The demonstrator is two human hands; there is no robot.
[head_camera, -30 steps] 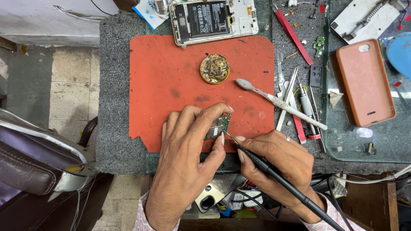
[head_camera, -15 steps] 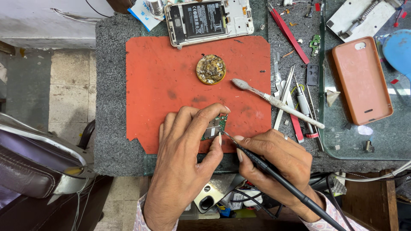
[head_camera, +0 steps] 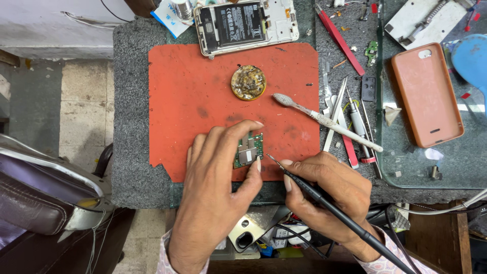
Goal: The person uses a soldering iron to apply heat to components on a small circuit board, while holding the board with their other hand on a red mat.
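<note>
My left hand [head_camera: 215, 187] pinches a small green circuit board [head_camera: 248, 149] between thumb and fingers, holding it on the near edge of an orange work mat [head_camera: 193, 91]. My right hand [head_camera: 324, 190] grips a thin black soldering iron [head_camera: 324, 198] like a pen. Its metal tip sits just right of the board, close to my left thumb, with a small gap between tip and board. The iron's cable runs off toward the lower right.
A round tin of flux [head_camera: 248, 82] and a white toothbrush [head_camera: 324, 121] lie on the mat. An opened phone with its battery showing [head_camera: 246, 23] rests at the mat's far edge. Tweezers and tools [head_camera: 350, 127], an orange phone case [head_camera: 427, 100] and a brown bag [head_camera: 40, 198] surround it.
The iron's tip has drawn back slightly from the board's edge to its right side. My left hand still holds the board in the same spot.
</note>
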